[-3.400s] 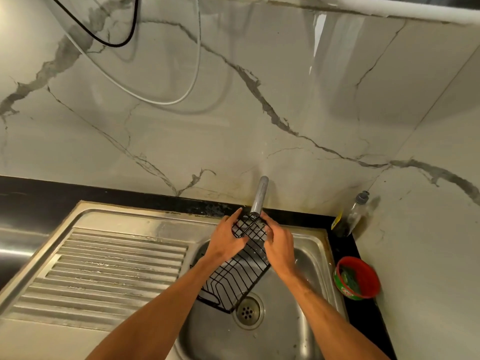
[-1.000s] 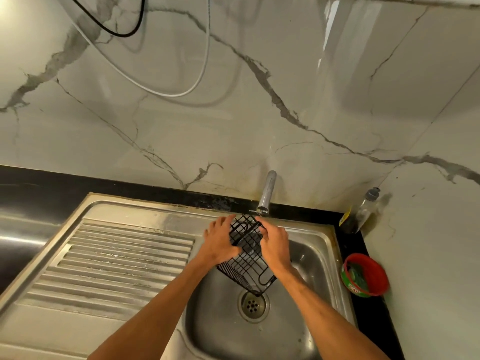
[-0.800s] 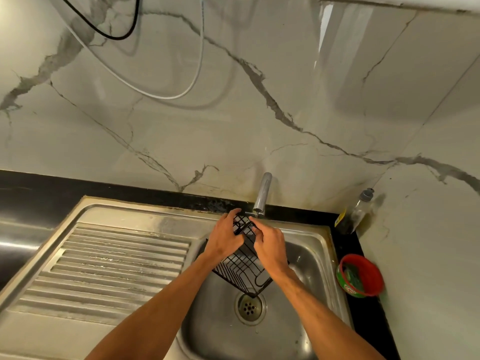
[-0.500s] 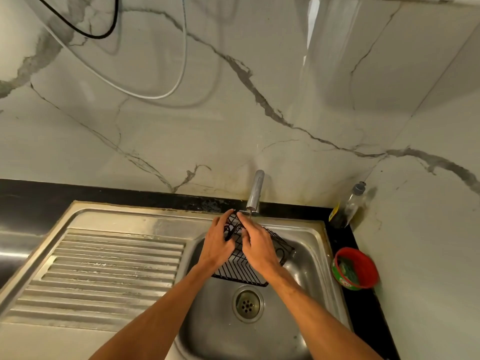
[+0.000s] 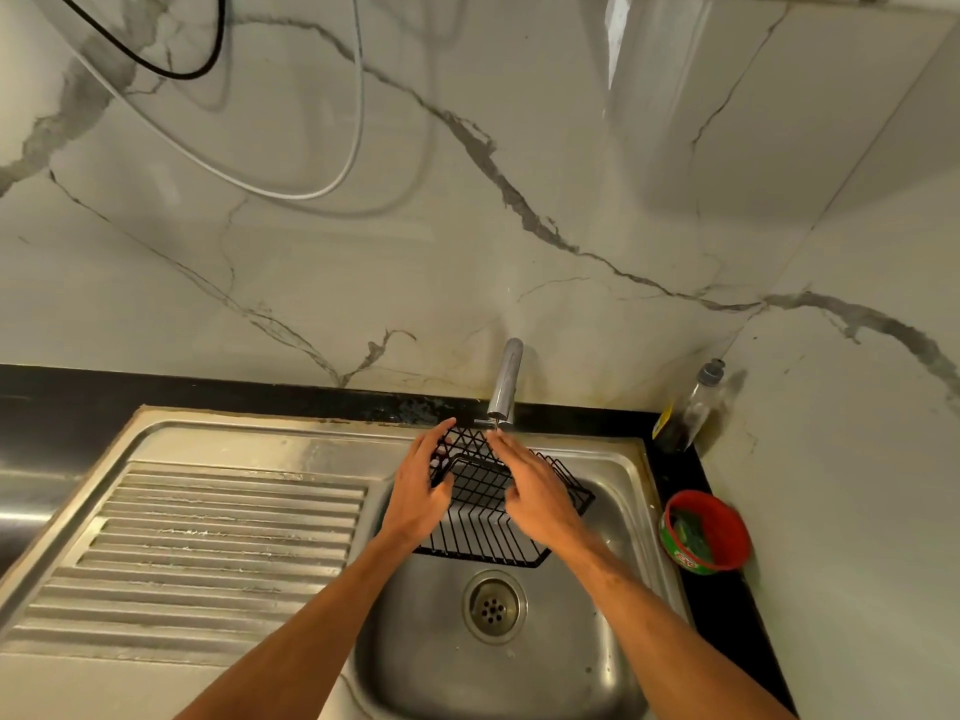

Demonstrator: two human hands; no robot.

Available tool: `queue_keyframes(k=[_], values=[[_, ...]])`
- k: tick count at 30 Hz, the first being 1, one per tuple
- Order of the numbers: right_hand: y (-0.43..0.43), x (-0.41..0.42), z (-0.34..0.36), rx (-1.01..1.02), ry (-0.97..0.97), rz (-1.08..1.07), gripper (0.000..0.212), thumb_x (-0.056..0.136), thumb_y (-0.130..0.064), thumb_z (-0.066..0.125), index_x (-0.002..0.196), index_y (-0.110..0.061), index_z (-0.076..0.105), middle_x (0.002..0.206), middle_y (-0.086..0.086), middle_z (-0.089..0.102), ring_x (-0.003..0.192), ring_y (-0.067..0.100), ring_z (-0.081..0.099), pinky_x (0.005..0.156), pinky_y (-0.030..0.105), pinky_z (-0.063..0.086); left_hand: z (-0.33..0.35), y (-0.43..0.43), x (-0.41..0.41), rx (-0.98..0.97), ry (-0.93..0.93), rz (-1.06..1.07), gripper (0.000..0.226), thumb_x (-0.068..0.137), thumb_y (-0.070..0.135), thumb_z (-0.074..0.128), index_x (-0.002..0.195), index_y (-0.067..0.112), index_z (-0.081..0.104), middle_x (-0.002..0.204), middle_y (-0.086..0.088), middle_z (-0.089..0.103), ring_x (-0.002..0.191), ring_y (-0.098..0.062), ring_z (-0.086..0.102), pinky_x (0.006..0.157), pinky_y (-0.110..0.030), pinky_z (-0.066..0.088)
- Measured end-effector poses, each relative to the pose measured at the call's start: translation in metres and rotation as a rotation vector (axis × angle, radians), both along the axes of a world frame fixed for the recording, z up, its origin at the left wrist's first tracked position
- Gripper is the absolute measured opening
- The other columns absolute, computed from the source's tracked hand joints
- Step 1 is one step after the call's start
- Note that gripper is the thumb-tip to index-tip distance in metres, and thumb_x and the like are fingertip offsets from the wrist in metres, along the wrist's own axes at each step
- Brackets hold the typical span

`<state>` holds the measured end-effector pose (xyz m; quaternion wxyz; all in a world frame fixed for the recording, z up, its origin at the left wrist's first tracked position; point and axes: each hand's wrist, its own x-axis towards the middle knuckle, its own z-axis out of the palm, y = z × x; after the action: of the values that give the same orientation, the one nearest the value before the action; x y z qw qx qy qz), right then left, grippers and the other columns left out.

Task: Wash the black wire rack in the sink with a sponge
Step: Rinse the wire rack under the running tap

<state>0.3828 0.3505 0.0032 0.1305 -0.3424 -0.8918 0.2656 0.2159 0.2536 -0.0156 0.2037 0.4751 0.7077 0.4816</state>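
The black wire rack is held over the steel sink, tilted up toward the tap. My left hand grips the rack's left side. My right hand lies flat on the rack's right part with fingers stretched, its fingertips right under the tap's spout. I see no sponge in either hand. A green scrubber sits inside a red tub on the counter to the right.
A ribbed steel drainboard lies left of the basin. The drain is below the rack. A dark-liquid bottle stands in the back right corner. Cables hang on the marble wall.
The rack has been turned from hanging steeply with a corner down to lying flatter and wider across the basin. Both hands stayed on it under the tap.
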Motion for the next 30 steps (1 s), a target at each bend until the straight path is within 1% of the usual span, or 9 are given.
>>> queue_keyframes(k=[5, 7, 9, 12, 15, 18, 21, 25, 30], values=[[-0.017, -0.008, 0.01, 0.17, 0.028, 0.061, 0.076, 0.091, 0.005, 0.048, 0.156, -0.022, 0.018, 0.163, -0.005, 0.016, 0.149, 0.007, 0.01, 0.123, 0.031, 0.012, 0.001, -0.008, -0.003, 0.065, -0.017, 0.023, 0.063, 0.087, 0.025, 0.047, 0.15, 0.019, 0.043, 0.153, -0.002, 0.049, 0.142, -0.012, 0.043, 0.119, -0.038, 0.033], [-0.021, 0.002, 0.013, 0.227, 0.105, 0.157, 0.068, 0.092, 0.005, 0.048, 0.151, -0.023, 0.029, 0.158, -0.008, 0.027, 0.147, 0.004, 0.02, 0.121, 0.025, 0.016, -0.001, -0.01, -0.008, 0.092, -0.026, 0.066, 0.065, 0.087, 0.027, 0.046, 0.15, 0.013, 0.044, 0.152, -0.005, 0.051, 0.142, -0.017, 0.045, 0.119, -0.045, 0.036], [-0.02, 0.014, 0.012, 0.236, 0.2, 0.175, 0.056, 0.091, 0.003, 0.053, 0.139, -0.024, 0.048, 0.149, -0.011, 0.042, 0.139, 0.001, 0.037, 0.117, 0.02, 0.026, -0.005, -0.013, -0.012, 0.101, -0.053, 0.102, 0.064, 0.086, 0.014, 0.05, 0.151, 0.014, 0.044, 0.151, -0.006, 0.052, 0.142, -0.021, 0.046, 0.117, -0.055, 0.039], [-0.005, 0.027, 0.004, -0.048, 0.462, -0.213, 0.048, 0.09, 0.004, 0.056, 0.123, -0.03, 0.063, 0.13, -0.015, 0.06, 0.109, -0.007, 0.059, 0.096, 0.019, 0.05, -0.008, -0.018, -0.017, 0.085, -0.106, 0.109, 0.068, 0.09, -0.005, 0.051, 0.152, 0.022, 0.043, 0.152, -0.003, 0.051, 0.142, -0.018, 0.045, 0.116, -0.057, 0.039], [0.012, 0.033, 0.0, -0.266, 0.432, -0.492, 0.038, 0.097, -0.02, 0.058, 0.134, -0.031, 0.056, 0.142, -0.007, 0.053, 0.128, 0.004, 0.049, 0.109, 0.036, 0.043, -0.011, -0.022, -0.022, 0.092, -0.161, 0.113, 0.074, 0.093, -0.014, 0.048, 0.151, 0.031, 0.044, 0.151, 0.0, 0.052, 0.142, -0.016, 0.046, 0.118, -0.056, 0.038], [0.021, 0.034, 0.003, -0.701, 0.438, -0.65, 0.061, 0.09, -0.056, 0.06, 0.144, -0.03, 0.044, 0.149, -0.003, 0.043, 0.136, 0.021, 0.041, 0.11, 0.045, 0.036, -0.014, -0.025, -0.023, 0.135, -0.268, 0.124, 0.072, 0.097, -0.014, 0.047, 0.151, 0.033, 0.043, 0.15, -0.003, 0.053, 0.139, -0.02, 0.05, 0.116, -0.053, 0.041], [0.027, 0.033, -0.001, -1.112, 0.589, -0.726, 0.045, 0.086, -0.05, 0.065, 0.122, -0.023, 0.061, 0.129, 0.004, 0.061, 0.118, 0.025, 0.056, 0.101, 0.052, 0.043, -0.013, -0.028, -0.018, 0.159, -0.345, 0.147, 0.07, 0.097, -0.015, 0.047, 0.153, 0.027, 0.041, 0.148, -0.005, 0.055, 0.134, -0.02, 0.054, 0.115, -0.047, 0.044], [0.03, 0.024, -0.002, -1.086, 0.621, -0.794, 0.022, 0.089, -0.027, 0.062, 0.108, -0.016, 0.067, 0.119, 0.012, 0.064, 0.11, 0.028, 0.06, 0.088, 0.046, 0.049, -0.014, -0.031, -0.022, 0.089, -0.317, 0.157, 0.06, 0.102, -0.003, 0.049, 0.151, 0.033, 0.042, 0.152, -0.001, 0.05, 0.14, -0.016, 0.048, 0.117, -0.044, 0.039], [0.028, 0.014, 0.005, -0.921, 0.733, -0.757, 0.029, 0.087, -0.024, 0.067, 0.115, -0.018, 0.066, 0.118, 0.006, 0.063, 0.111, 0.025, 0.057, 0.086, 0.039, 0.046, -0.01, -0.029, -0.022, -0.099, -0.319, 0.353, 0.062, 0.099, 0.011, 0.063, 0.155, 0.023, 0.038, 0.153, -0.007, 0.049, 0.142, -0.027, 0.045, 0.117, -0.049, 0.038]])
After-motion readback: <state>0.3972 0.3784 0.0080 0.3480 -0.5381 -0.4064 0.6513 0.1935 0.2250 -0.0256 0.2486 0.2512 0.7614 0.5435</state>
